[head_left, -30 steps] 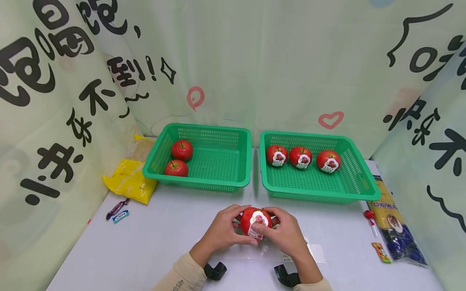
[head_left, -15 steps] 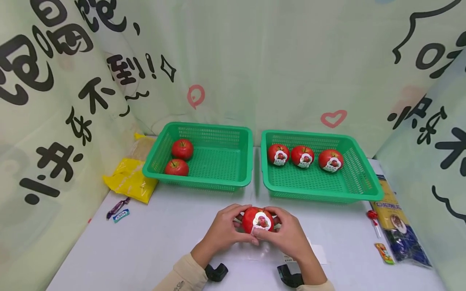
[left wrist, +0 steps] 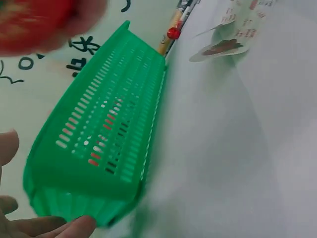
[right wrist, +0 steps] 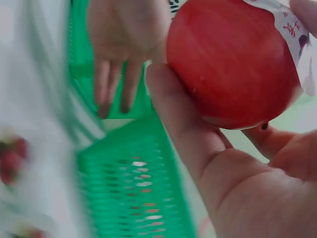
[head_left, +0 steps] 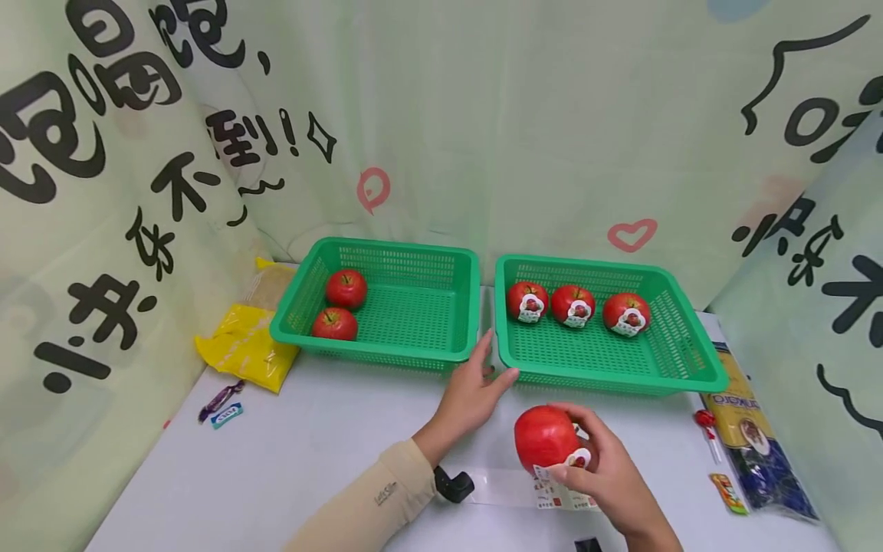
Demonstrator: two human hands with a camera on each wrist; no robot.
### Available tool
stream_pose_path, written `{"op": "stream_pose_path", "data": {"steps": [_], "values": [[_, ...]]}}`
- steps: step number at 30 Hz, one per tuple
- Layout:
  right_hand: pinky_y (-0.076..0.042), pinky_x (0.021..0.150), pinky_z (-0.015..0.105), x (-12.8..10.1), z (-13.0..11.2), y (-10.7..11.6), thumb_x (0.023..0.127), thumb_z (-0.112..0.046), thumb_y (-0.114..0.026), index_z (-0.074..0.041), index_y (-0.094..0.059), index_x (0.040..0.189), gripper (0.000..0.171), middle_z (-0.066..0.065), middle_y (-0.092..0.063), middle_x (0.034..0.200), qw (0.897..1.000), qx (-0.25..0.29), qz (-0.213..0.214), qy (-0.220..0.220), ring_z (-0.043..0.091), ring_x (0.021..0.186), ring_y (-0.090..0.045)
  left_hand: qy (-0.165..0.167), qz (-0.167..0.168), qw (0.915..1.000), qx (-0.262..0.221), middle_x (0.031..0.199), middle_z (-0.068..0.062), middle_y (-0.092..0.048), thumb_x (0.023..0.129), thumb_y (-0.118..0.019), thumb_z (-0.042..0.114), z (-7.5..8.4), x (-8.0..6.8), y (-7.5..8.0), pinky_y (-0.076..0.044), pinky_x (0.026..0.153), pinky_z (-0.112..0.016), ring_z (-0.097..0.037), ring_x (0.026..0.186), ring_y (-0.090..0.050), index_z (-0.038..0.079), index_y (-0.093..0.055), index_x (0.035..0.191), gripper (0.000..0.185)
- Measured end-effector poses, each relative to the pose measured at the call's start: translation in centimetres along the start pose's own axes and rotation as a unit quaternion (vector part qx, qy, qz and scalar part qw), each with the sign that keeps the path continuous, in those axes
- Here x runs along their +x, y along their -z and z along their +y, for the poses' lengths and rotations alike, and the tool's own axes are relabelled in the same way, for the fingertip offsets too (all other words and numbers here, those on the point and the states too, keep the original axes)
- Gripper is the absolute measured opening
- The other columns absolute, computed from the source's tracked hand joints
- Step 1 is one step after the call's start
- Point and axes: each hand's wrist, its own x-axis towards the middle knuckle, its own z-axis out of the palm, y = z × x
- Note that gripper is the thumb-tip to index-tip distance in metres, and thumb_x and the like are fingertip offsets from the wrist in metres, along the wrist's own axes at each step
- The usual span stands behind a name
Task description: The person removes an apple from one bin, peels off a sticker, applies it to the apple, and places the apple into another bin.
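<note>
Lower centre-right, the right hand (head_left: 607,468) grips a red apple (head_left: 546,438) above the worktop (head_left: 297,468), just before the right basket's (head_left: 697,360) front rim. The left hand (head_left: 472,387), fingers spread and holding nothing, reaches the gap between both baskets, beside the left basket (head_left: 386,353).

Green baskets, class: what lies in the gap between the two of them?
In the head view, the left hand reaches to the gap between left basket and right basket; otherwise bare table.
</note>
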Motion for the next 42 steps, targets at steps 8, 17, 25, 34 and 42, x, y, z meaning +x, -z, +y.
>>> {"op": "stream_pose_path", "data": {"steps": [8, 17, 25, 34, 42], "values": [[-0.065, 0.082, 0.035, 6.1, -4.8, 3.5, 0.094, -0.028, -0.079, -0.006, -0.043, 0.154, 0.073, 0.017, -0.052, 0.145, 0.974, -0.205, 0.089, 0.031, 0.031, 0.123, -0.058, 0.000, 0.026, 0.9993, -0.027, 0.162, -0.011, -0.051, 0.103, -0.069, 0.040, 0.0, 1.6, -1.7, -0.057, 0.108, -0.044, -0.028, 0.136, -0.064, 0.022, -0.024, 0.170, 0.083], [-0.061, 0.094, 0.059, 17.7, -4.9, 4.1, 0.086, -0.043, -0.079, 0.009, -0.046, 0.149, 0.087, 0.026, -0.064, 0.134, 0.882, -0.468, -0.045, -0.027, 0.042, 0.119, -0.061, -0.001, 0.041, 0.9987, -0.031, 0.163, -0.009, -0.049, 0.100, -0.074, 0.040, -0.3, 2.2, -2.3, -0.060, 0.100, -0.034, -0.026, 0.129, -0.069, 0.022, -0.029, 0.168, 0.084], [-0.062, 0.087, 0.046, 20.6, -3.8, 3.2, 0.093, -0.034, -0.081, 0.018, -0.042, 0.147, 0.084, 0.017, -0.073, 0.103, 0.815, -0.540, -0.174, -0.121, 0.028, 0.096, -0.068, 0.014, 0.039, 0.9991, 0.010, 0.163, -0.008, -0.048, 0.099, -0.072, 0.047, 0.3, 2.6, -2.8, -0.048, 0.118, -0.048, -0.028, 0.150, -0.049, 0.027, -0.029, 0.168, 0.083], [-0.060, 0.081, 0.040, 20.1, -4.1, 2.2, 0.095, -0.033, -0.079, 0.013, -0.057, 0.131, 0.062, 0.016, -0.069, 0.099, 0.797, -0.561, -0.176, -0.135, 0.028, 0.093, -0.065, 0.011, 0.046, 0.9988, 0.009, 0.161, -0.010, -0.050, 0.100, -0.073, 0.046, 0.3, 2.1, -2.7, -0.049, 0.117, -0.047, -0.028, 0.147, -0.051, 0.025, -0.029, 0.168, 0.084], [-0.050, 0.069, 0.031, 19.8, -4.5, 1.6, 0.097, -0.032, -0.076, -0.001, -0.069, 0.094, 0.032, 0.007, -0.063, 0.079, 0.786, -0.570, -0.189, -0.146, 0.021, 0.078, -0.061, 0.001, 0.050, 0.9987, 0.013, 0.157, -0.015, -0.053, 0.099, -0.073, 0.044, 0.3, 1.6, -2.5, -0.049, 0.116, -0.048, -0.032, 0.145, -0.054, 0.022, -0.031, 0.168, 0.083]]}}
